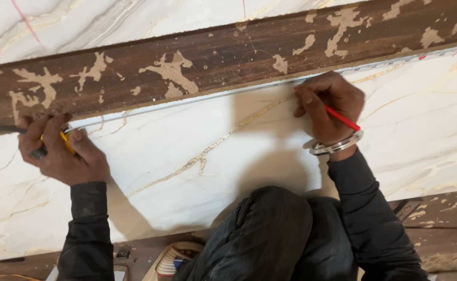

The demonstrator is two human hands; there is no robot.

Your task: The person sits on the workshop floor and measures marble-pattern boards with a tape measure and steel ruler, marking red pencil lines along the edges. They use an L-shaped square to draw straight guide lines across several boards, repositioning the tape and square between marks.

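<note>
fingers of the left hand (62, 151) were curled tight around a yellow tape measure case (66, 141), pressing it down on the white marble slab (187, 156) just under the lower edge of the dark wooden plank (187, 67). from the case the tape blade (187, 101) ran out to the right, lying along the plank's lower edge and on past the other hand toward the right border of the view. the right hand (330, 106) was closed on a red pencil (342, 118), its fingertips bunched down at the blade where plank and slab met; the pencil's tip was hidden under the fingers, and its red shaft slanted back over the wrist. a metal bangle (335, 145) circled that wrist, above a dark sleeve. the two hands were well apart, with the blade stretched between them.

the plank was brown, blotched with pale dried patches, and lay across the whole slab at a slight tilt, higher at the right. the slab was white with gold veins, one long vein running diagonally between the hands. the person's bent knee (275, 224) in dark trousers rested at the slab's near edge, between the arms.
</note>
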